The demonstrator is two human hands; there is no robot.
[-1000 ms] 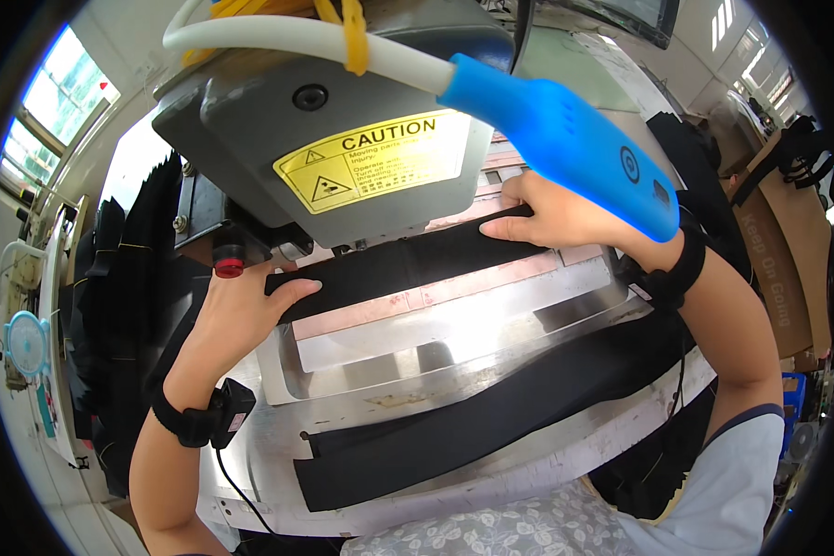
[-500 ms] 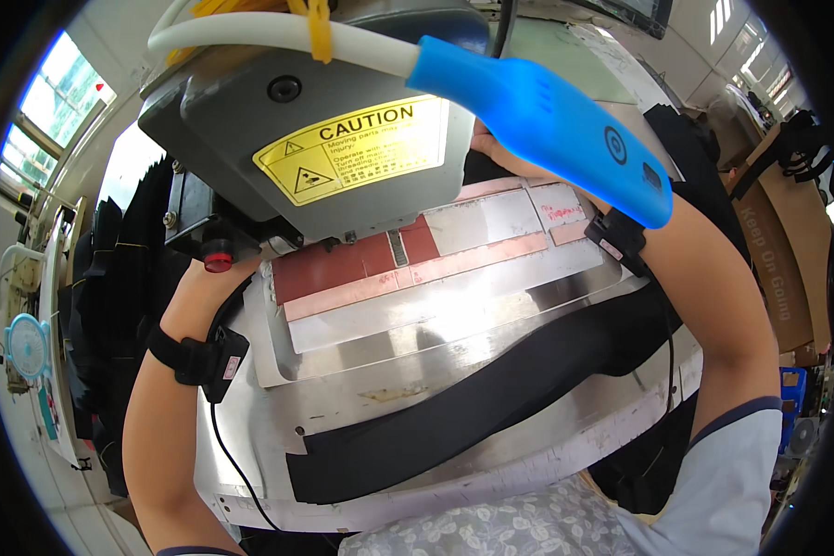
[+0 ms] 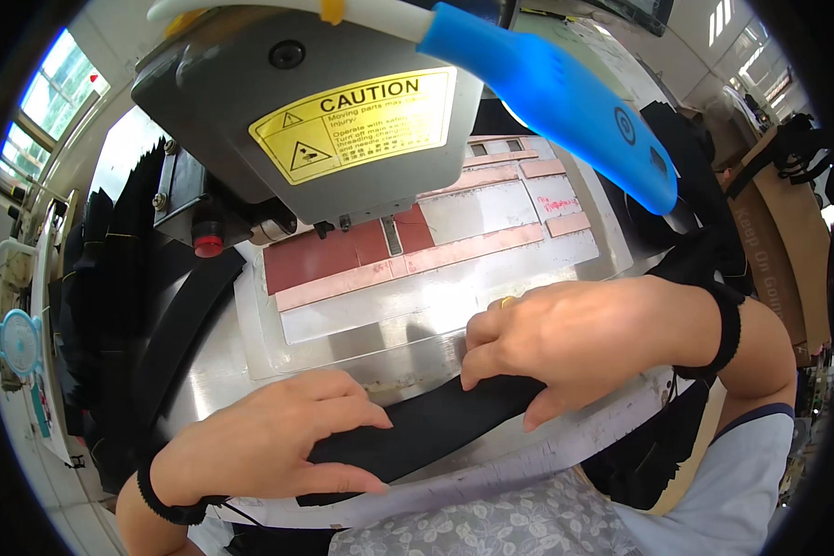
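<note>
- One black cloth strip (image 3: 426, 422) lies along the near side of the tabletop (image 3: 218, 371), under both hands.
- The left hand (image 3: 259, 440) is open over the strip's left part, thumb and fingers spread apart.
- The right hand (image 3: 574, 329) curls over its right part; whether it grips the cloth, I cannot tell.
- Beyond them stands a grey machine (image 3: 204, 120) with a yellow label (image 3: 352, 120) and a red knob (image 3: 208, 245).
</note>
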